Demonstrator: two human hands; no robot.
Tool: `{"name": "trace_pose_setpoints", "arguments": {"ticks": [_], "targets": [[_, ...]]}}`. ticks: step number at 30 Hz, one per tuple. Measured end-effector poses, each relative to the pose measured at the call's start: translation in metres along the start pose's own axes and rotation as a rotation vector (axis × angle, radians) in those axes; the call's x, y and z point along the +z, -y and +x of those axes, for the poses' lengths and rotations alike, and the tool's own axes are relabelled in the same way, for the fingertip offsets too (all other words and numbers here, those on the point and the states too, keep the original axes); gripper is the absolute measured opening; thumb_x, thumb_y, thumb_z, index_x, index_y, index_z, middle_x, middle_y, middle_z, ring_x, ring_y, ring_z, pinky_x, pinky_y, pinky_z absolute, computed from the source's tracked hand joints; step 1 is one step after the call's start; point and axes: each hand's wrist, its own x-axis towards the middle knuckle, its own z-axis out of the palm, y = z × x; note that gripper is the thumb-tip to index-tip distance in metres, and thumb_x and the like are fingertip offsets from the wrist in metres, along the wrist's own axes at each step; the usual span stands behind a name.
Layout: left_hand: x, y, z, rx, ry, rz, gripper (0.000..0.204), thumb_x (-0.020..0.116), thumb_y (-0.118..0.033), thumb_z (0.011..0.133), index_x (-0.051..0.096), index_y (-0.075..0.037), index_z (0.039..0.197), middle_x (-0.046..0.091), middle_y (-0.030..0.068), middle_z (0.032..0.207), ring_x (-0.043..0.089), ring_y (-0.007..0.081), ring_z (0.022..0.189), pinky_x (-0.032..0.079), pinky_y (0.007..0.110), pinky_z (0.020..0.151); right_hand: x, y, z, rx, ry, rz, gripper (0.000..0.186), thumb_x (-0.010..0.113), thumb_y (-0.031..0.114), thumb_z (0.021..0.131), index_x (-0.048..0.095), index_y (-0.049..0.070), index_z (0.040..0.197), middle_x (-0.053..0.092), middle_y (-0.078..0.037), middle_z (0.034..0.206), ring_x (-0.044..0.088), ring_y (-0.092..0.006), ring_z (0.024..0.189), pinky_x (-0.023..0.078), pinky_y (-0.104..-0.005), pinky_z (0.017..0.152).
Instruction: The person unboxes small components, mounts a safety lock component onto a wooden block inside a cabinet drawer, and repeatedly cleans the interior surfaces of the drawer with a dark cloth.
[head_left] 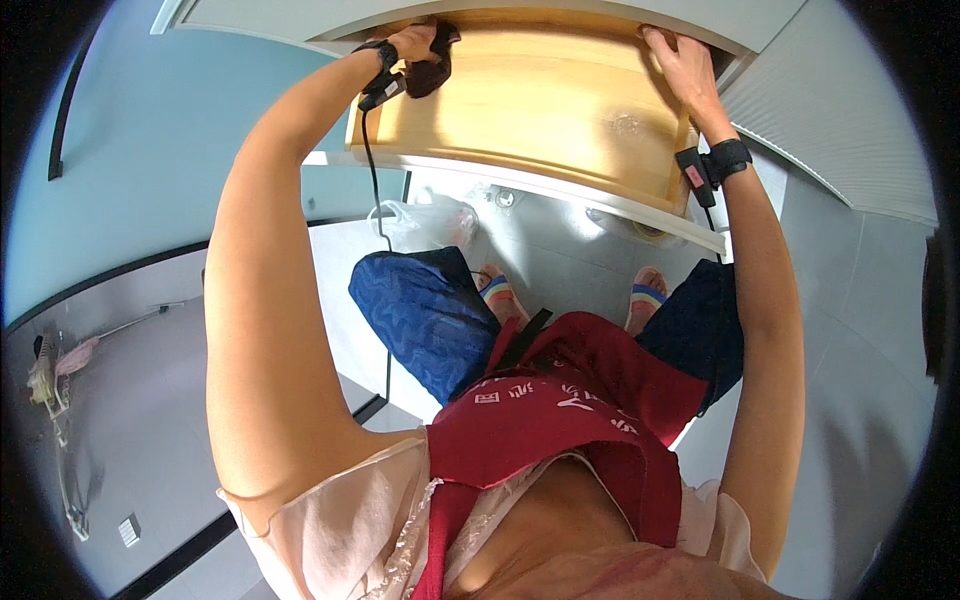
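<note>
A pulled-out drawer [540, 95] with a light wood inside and a white front stands before me. At its far left corner my left hand [412, 42] is closed on a dark brown cloth [430, 75], which hangs against the drawer's inner side. My right hand [685, 72] reaches to the far right corner, its fingers curled over the drawer's wooden edge; the fingertips are partly hidden. On the drawer floor, toward the right, lies a small clear patch [625, 123], too faint to name.
A white cabinet [770, 25] frames the drawer. Below the drawer front, a clear plastic bag [425, 222] sits on the grey tiled floor [570, 245] near my feet. A frosted glass panel [150, 150] with a black frame stands at the left. Cables run from both wrist straps.
</note>
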Motion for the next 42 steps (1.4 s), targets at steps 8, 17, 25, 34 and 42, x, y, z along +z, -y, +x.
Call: {"name": "trace_pose_setpoints", "arguments": {"ticks": [8, 17, 25, 34, 42], "targets": [[-0.129, -0.180, 0.038, 0.057, 0.113, -0.366, 0.041, 0.072, -0.019, 0.091, 0.059, 0.011, 0.116, 0.063, 0.0304, 0.124, 0.062, 0.0406, 0.119, 0.053, 0.047, 0.099, -0.023, -0.014, -0.014, 0.108, -0.032, -0.051, 0.057, 0.056, 0.047, 0.094, 0.066, -0.003, 0.119, 0.066, -0.030, 0.118, 0.060, -0.0484, 0.113, 0.046, -0.0466, 0.099], [-0.196, -0.299, 0.077, 0.503, -0.242, -0.430, 0.024, 0.059, -0.009, 0.090, 0.066, 0.004, 0.109, 0.071, 0.0229, 0.106, 0.068, 0.0392, 0.103, 0.056, 0.046, 0.088, -0.018, 0.012, -0.007, 0.051, -0.079, -0.016, 0.059, 0.055, 0.049, 0.095, 0.067, -0.004, 0.117, 0.064, -0.034, 0.116, 0.059, -0.0507, 0.110, 0.046, -0.0492, 0.097], [-0.205, -0.263, 0.095, 0.781, -1.368, 0.462, 0.019, 0.057, -0.014, 0.089, 0.070, -0.003, 0.098, 0.073, 0.0133, 0.105, 0.070, 0.0266, 0.098, 0.056, 0.040, 0.087, -0.013, 0.031, 0.001, 0.065, -0.018, -0.041, 0.056, 0.056, 0.046, 0.096, 0.066, -0.006, 0.115, 0.064, -0.033, 0.117, 0.058, -0.0510, 0.111, 0.046, -0.0493, 0.098], [-0.124, -0.132, 0.010, 0.345, -0.534, 0.427, 0.043, 0.045, -0.017, 0.103, 0.050, -0.008, 0.144, 0.064, 0.0132, 0.135, 0.063, 0.0228, 0.122, 0.048, 0.032, 0.107, -0.018, 0.020, 0.000, 0.147, 0.076, -0.102, 0.060, 0.055, 0.048, 0.095, 0.066, -0.006, 0.116, 0.063, -0.035, 0.117, 0.057, -0.0516, 0.111, 0.045, -0.0500, 0.097], [-0.064, -0.037, -0.017, 0.059, -0.483, 0.684, 0.045, 0.050, -0.020, 0.099, 0.054, -0.012, 0.144, 0.058, 0.0125, 0.142, 0.056, 0.0312, 0.129, 0.040, 0.047, 0.113, -0.022, 0.003, -0.002, 0.130, 0.021, -0.094, 0.060, 0.055, 0.050, 0.095, 0.065, -0.002, 0.123, 0.061, -0.031, 0.128, 0.056, -0.0494, 0.120, 0.043, -0.0476, 0.103]]}}
